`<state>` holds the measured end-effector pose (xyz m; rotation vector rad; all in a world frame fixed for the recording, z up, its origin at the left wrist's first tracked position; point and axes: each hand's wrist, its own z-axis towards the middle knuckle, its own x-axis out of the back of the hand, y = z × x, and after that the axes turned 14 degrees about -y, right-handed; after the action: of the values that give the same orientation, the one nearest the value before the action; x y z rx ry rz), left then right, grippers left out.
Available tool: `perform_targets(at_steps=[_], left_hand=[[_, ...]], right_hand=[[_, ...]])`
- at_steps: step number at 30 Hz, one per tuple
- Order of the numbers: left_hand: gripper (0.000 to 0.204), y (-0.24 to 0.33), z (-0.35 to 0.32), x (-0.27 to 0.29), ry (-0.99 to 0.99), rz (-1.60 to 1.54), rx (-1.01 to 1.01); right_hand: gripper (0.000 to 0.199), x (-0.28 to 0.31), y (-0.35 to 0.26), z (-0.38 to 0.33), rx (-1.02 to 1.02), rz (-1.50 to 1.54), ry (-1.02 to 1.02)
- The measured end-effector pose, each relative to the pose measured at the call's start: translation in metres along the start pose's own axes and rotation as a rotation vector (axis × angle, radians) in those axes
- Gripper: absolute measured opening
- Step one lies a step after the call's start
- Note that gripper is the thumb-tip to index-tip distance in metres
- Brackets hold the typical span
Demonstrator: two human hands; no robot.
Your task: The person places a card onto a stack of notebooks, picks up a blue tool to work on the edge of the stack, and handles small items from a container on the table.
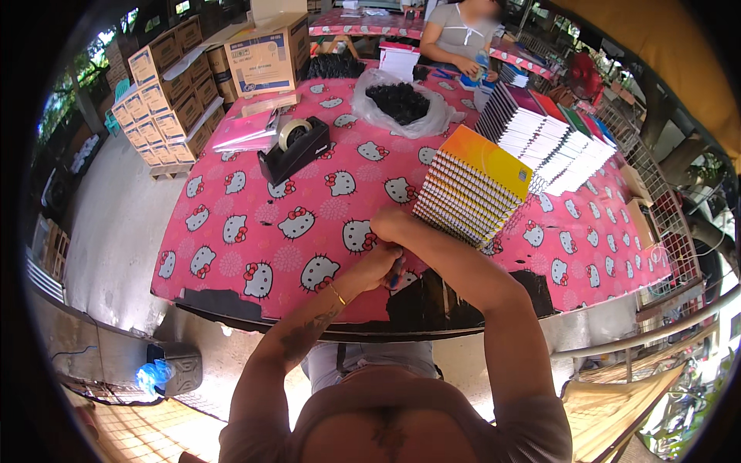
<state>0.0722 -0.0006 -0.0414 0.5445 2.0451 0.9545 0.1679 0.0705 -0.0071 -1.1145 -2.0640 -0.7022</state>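
Over the near middle of the table, my left hand [380, 265] is closed around a small tool with a dark blue handle [397, 275]; its working end is hidden. Just beyond it, my right hand [392, 224] is bent at the wrist beside the left edge of a stack of spiral-bound notebooks [469, 185]. The fingers of that hand are turned out of sight, so what they hold, if anything, cannot be seen. Yellow and orange covers the top notebook [490, 160], and white page edges with black coils face me.
A black tape dispenser [296, 150] stands left of a plastic bag of black coils [400, 102]. More notebooks [544, 139] lean in rows at right. Cartons [266, 58] stand at back left. Across the pink table [309, 204], another person [463, 38] handles something blue.
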Motion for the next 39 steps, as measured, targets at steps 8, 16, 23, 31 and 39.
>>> perform_targets(at_steps=[8, 16, 23, 31, 39], left_hand=[[0.028, 0.021, -0.036, -0.003, -0.126, 0.204, 0.063], [0.028, 0.060, -0.120, 0.134, 0.417, 0.069, -0.455], [0.026, 0.037, -0.124, 0.187, 0.668, 0.192, -0.770], [0.026, 0.033, -0.137, 0.189, 0.677, 0.194, -0.756], [0.025, 0.048, -0.109, 0.175, 0.562, 0.184, -0.770]], right_hand=[[0.021, -0.009, 0.013, 0.011, 0.075, 0.163, 0.329], [0.011, 0.037, -0.029, 0.042, 0.504, 2.294, 0.648], [0.023, 0.066, 0.001, 0.144, 0.490, 3.027, 0.782], [0.095, 0.174, 0.108, 0.162, 0.942, 3.340, 1.091], [0.038, 0.100, 0.040, 0.173, 0.421, 2.975, 0.984]])
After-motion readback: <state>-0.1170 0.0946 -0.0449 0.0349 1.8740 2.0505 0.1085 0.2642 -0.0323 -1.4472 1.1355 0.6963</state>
